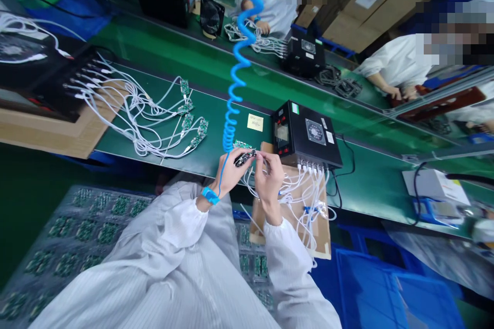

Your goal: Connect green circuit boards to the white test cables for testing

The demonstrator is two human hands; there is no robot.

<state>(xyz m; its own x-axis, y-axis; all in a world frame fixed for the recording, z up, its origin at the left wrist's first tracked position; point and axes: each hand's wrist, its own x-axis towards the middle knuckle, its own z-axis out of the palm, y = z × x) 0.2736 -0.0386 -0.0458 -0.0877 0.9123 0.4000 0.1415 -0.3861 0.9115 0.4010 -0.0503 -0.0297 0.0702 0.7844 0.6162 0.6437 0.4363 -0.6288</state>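
My left hand (228,174), with a blue strap (210,195) at its wrist, is closed on a small dark circuit board (244,158). The fingers of my right hand (269,177) are pinched together at the board's right end; what they grip is too small to make out. Just beyond my left hand a green circuit board (242,144) lies on the bench. To the right stands a black box with a fan (315,132). White cables (303,180) run from its front sockets over a cardboard sheet (318,239).
A blue coiled cord (237,69) hangs before me. Boards on white cables (198,132) lie left, by a larger black unit (42,77). Trays of boards (83,229) sit low on the left, blue bins (366,288) on the right. Two people work across the bench.
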